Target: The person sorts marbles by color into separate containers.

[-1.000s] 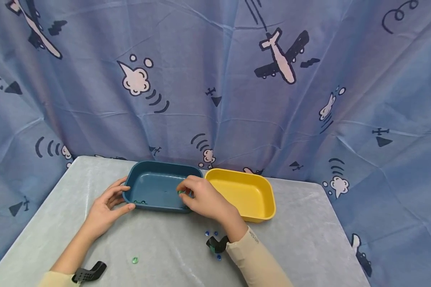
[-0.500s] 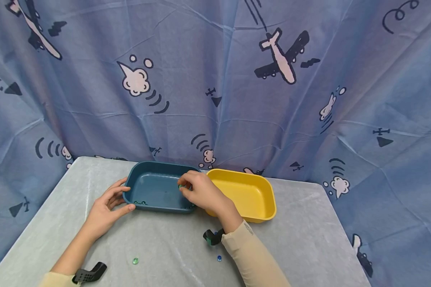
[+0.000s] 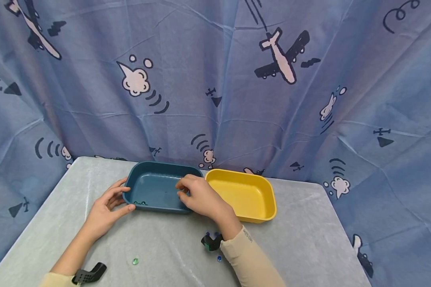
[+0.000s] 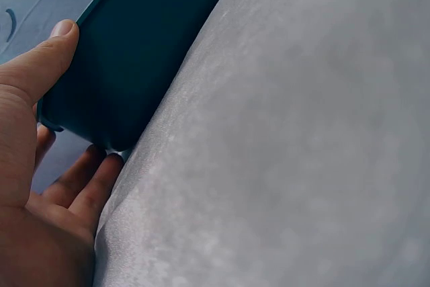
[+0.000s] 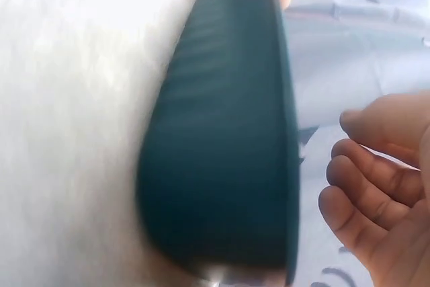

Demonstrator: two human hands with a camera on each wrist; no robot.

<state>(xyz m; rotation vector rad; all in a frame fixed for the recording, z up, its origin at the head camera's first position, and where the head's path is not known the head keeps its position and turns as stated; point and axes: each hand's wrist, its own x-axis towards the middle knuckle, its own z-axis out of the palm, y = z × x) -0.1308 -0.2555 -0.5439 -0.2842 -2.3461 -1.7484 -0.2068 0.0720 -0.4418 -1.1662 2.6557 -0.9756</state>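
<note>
My left hand [image 3: 105,209] holds the left end of a dark blue tray [image 3: 161,209], thumb at the front rim and fingers at the side. In the left wrist view the thumb [image 4: 50,62] lies on the rim of the same tray [image 4: 134,52]. Over the tray's right end hovers my right hand [image 3: 201,195], its fingers loosely bent. The right wrist view shows that hand [image 5: 386,193] beside the tray wall with nothing visible between thumb and fingers. A few small green glass gems [image 3: 140,203] lie inside, at the tray's front left.
A yellow tray [image 3: 265,199] stands right of the blue one. On the grey-covered table lie a green gem [image 3: 135,261] in front and a blue gem [image 3: 219,258]; two more blue gems [image 3: 207,234] are partly behind the right wrist camera [image 3: 212,242]. A printed curtain [image 3: 215,79] hangs behind.
The right hand held a small green gem over the tray earlier; now none shows in its fingers. It rose slightly, then lowered again. The left hand has stayed in place.
</note>
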